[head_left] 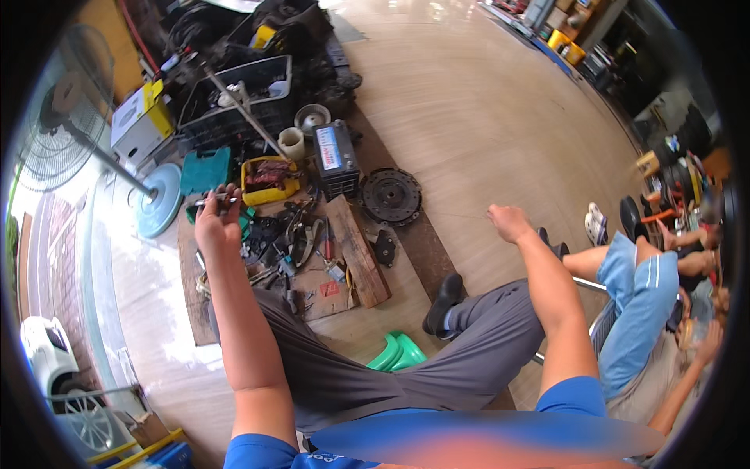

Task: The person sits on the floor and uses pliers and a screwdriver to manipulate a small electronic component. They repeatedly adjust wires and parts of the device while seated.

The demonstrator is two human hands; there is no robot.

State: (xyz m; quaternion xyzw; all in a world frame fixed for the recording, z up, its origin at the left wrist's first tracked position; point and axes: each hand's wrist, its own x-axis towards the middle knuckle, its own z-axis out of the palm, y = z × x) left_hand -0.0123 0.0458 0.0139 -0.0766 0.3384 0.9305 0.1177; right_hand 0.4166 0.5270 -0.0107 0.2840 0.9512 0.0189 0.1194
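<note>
My left hand is raised over the left side of the parts board, its fingers closed around a small silvery metal piece; its exact kind is too small to make out. Just beyond that hand are a teal plastic case and a yellow tub with reddish-brown contents. My right hand hangs in the air over the tiled floor, fingers curled in; whatever may be inside them is hidden. Closest to it on the board side lies a dark round clutch cover.
A car battery and a wooden block stand among loose metal parts. Behind them is a black crate; a pedestal fan stands left. A green plastic stool shows between my legs. Another person in denim shorts sits at right.
</note>
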